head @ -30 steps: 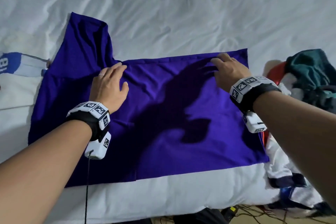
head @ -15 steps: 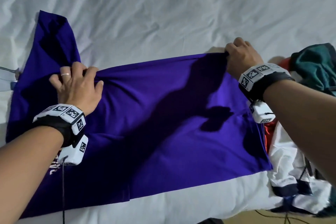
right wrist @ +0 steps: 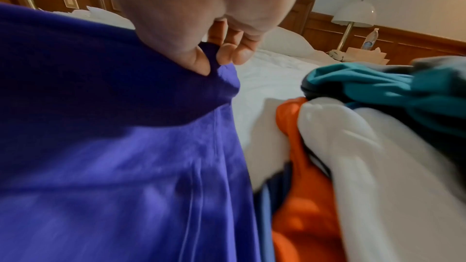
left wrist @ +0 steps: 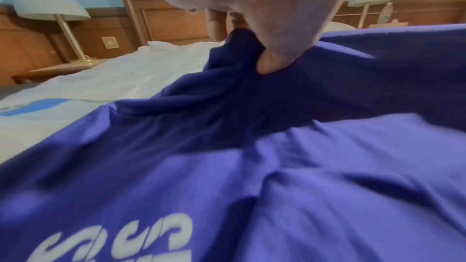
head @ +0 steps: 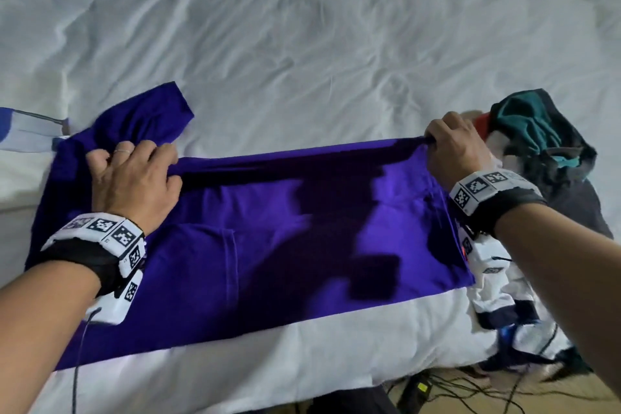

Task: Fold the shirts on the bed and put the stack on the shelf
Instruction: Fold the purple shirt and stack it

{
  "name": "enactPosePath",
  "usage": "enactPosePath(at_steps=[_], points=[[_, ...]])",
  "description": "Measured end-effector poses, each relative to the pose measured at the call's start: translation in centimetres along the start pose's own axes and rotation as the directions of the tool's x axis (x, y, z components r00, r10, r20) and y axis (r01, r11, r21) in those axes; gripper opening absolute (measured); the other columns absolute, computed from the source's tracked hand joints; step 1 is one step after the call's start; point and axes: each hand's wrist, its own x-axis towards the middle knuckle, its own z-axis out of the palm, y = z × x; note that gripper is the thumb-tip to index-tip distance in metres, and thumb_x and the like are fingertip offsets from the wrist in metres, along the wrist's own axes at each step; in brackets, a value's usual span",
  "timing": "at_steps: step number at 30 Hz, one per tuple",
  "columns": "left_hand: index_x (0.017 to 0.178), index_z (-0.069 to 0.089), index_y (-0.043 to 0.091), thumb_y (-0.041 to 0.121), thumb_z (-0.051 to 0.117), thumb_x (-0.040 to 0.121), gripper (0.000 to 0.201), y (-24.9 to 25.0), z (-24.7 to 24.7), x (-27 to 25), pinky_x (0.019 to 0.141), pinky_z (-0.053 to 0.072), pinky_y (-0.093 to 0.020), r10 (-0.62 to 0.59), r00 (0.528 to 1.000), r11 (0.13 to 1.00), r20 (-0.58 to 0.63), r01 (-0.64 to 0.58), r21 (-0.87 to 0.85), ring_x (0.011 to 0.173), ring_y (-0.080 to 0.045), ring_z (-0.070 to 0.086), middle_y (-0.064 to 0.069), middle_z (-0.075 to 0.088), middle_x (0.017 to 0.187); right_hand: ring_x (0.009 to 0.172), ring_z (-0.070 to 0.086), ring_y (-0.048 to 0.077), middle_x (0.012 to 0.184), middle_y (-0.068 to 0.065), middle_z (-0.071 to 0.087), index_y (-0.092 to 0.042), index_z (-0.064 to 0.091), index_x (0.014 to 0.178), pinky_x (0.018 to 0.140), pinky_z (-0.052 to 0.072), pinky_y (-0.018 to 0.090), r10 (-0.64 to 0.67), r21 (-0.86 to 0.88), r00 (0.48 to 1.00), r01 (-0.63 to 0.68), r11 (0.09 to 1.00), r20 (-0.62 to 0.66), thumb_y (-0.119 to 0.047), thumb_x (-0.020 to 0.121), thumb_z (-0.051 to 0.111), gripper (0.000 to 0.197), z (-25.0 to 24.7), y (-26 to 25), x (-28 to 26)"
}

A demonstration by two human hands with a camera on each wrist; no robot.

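Left hand (head: 134, 185) at nine o'clock and right hand (head: 453, 151) at three both pinch the purple shirt (head: 268, 245) along its far edge, stretching it taut for folding.

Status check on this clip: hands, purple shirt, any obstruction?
Left hand and right hand both pinch the purple shirt's far edge. Shirt partly folded on bed. Unfolded clothes pile beside right hand, not blocking.

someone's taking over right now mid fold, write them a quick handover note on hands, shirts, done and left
Left hand grips the purple shirt at its far edge near the sleeve. Right hand pinches the far right corner.
The shirt lies spread on the bed, its far edge gathered.
Unfolded pile lies at the right; a white and blue garment at the left.
Done: shirt laid out. Left: finish this fold, fold the pile, stack, shelve.
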Motion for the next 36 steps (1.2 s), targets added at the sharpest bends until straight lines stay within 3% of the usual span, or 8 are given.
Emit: enactPosePath(at_steps=[5,9,14,21,24,29,32,36], points=[[0.08,0.059,0.01,0.027,0.057,0.082,0.017,0.0,1.3,-6.1,0.075,0.029,-0.048,0.207,0.978,0.973,0.019,-0.208,0.099,0.076,-0.035,0.054,-0.008,0.058,0.065,0.079,0.056,0.04,0.09,0.018,0.054,-0.004,0.061,0.084,0.06,0.041,0.043,0.032,-0.122,0.993,-0.019,0.992,0.111,0.002,0.073,0.066,0.014,0.8,0.1,-7.0],[0.069,0.058,0.013,0.027,0.056,0.087,0.022,0.4,3.7,-10.2,0.072,0.031,-0.047,0.357,0.931,0.916,0.074,-0.364,0.167,0.078,-0.033,0.056,-0.005,0.053,0.066,0.066,0.056,0.039,0.081,0.017,0.055,-0.005,0.061,0.077,0.054,0.039,0.038,0.001,-0.22,0.976,0.048,0.974,0.216,0.006,0.064,0.073,0.02,2.0,0.5,-10.7],[0.063,0.057,0.014,0.03,0.055,0.09,0.03,0.8,4.7,-11.5,0.071,0.03,-0.046,0.379,0.923,0.912,0.072,-0.385,0.14,0.077,-0.033,0.056,-0.004,0.053,0.064,0.069,0.055,0.038,0.082,0.016,0.056,-0.005,0.063,0.076,0.057,0.041,0.039,-0.021,-0.248,0.987,0.061,0.967,0.159,-0.009,0.069,0.06,0.009,2.1,0.7,-11.4],[0.059,0.062,0.014,0.041,0.045,0.081,0.038,0.7,4.6,-11.9,0.077,0.03,-0.048,0.336,0.92,0.933,0.2,-0.354,0.061,0.081,-0.031,0.052,-0.001,0.052,0.073,0.079,0.053,0.033,0.078,0.006,0.056,-0.014,0.07,0.069,0.072,0.042,0.039,0.025,-0.328,0.957,0.074,0.942,0.288,-0.032,0.072,0.046,0.03,1.4,0.4,-11.8],[0.055,0.061,0.015,0.053,0.048,0.081,0.048,1.7,4.3,-11.0,0.082,0.028,-0.048,0.259,0.953,0.965,0.16,-0.262,-0.002,0.084,-0.031,0.048,0.0,0.049,0.078,0.087,0.054,0.033,0.081,0.004,0.058,-0.016,0.064,0.066,0.078,0.038,0.04,0.085,-0.262,0.972,-0.026,0.965,0.219,-0.039,0.086,0.041,0.039,1.4,-0.2,-9.9],[0.093,0.071,0.014,0.041,0.048,0.094,0.036,4.1,5.6,-8.3,0.082,0.031,-0.049,0.199,0.98,0.978,-0.01,-0.199,-0.068,0.092,-0.035,0.053,-0.006,0.063,0.101,0.098,0.056,0.036,0.11,0.007,0.059,-0.015,0.066,0.1,0.08,0.045,0.045,-0.03,-0.201,0.981,0.07,0.977,0.193,-0.022,0.094,0.05,0.019,3.0,-1.1,-5.6],[0.126,0.063,0.016,0.028,0.048,0.097,0.034,5.0,7.0,-7.0,0.088,0.03,-0.052,0.15,0.989,0.984,0.006,-0.149,-0.094,0.109,-0.038,0.049,-0.006,0.059,0.13,0.1,0.058,0.037,0.121,0.008,0.055,-0.015,0.062,0.116,0.08,0.048,0.044,-0.019,-0.175,0.95,0.077,0.982,0.311,-0.01,0.086,0.053,0.032,3.8,-0.5,-3.7],[0.13,0.058,0.017,0.017,0.058,0.097,0.034,5.1,7.7,-6.0,0.09,0.029,-0.059,-0.042,0.993,0.991,0.11,0.056,-0.121,0.112,-0.041,0.04,-0.011,0.054,0.129,0.091,0.058,0.038,0.1,0.012,0.056,-0.012,0.061,0.099,0.073,0.045,0.041,-0.016,-0.212,0.934,0.097,0.973,0.356,-0.009,0.087,0.058,0.013,4.1,1.6,-2.4]])
